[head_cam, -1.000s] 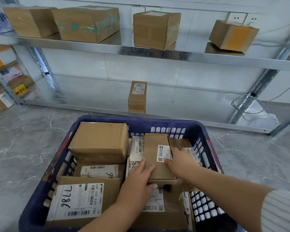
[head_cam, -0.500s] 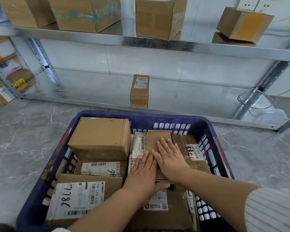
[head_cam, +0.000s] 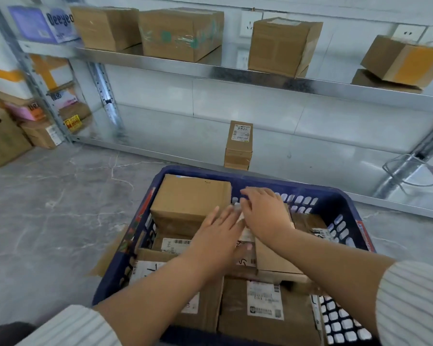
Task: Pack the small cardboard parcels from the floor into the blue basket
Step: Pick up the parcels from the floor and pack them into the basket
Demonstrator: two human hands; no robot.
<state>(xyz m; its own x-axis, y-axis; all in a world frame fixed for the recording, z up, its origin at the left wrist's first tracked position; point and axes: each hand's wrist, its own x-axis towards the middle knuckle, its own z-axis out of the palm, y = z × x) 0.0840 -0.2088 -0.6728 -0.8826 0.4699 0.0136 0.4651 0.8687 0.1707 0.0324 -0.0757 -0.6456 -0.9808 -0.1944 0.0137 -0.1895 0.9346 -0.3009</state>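
The blue basket (head_cam: pixel 335 203) stands on the grey floor, filled with several cardboard parcels. A thick plain parcel (head_cam: pixel 188 198) lies at its far left. A flat parcel (head_cam: pixel 273 260) sits in the middle, partly under my hands. Over the basket's middle, my left hand (head_cam: pixel 218 231) has its fingers straight, next to the thick parcel. My right hand (head_cam: pixel 265 211) reaches further back, fingers spread and slightly blurred, over the flat parcel. Neither hand holds anything. One small upright parcel (head_cam: pixel 238 146) stands on the bottom shelf behind the basket.
A metal shelf rack (head_cam: pixel 260 78) runs across the back with several larger boxes on its upper board. More boxes (head_cam: pixel 3 138) are stacked at the far left. Grey marble floor (head_cam: pixel 48 208) spreads left of the basket. A wire loop (head_cam: pixel 408 171) lies at the right.
Both hands have moved away from me toward the basket's far side, off the flat parcel's near end. The camera has shifted left and closer.
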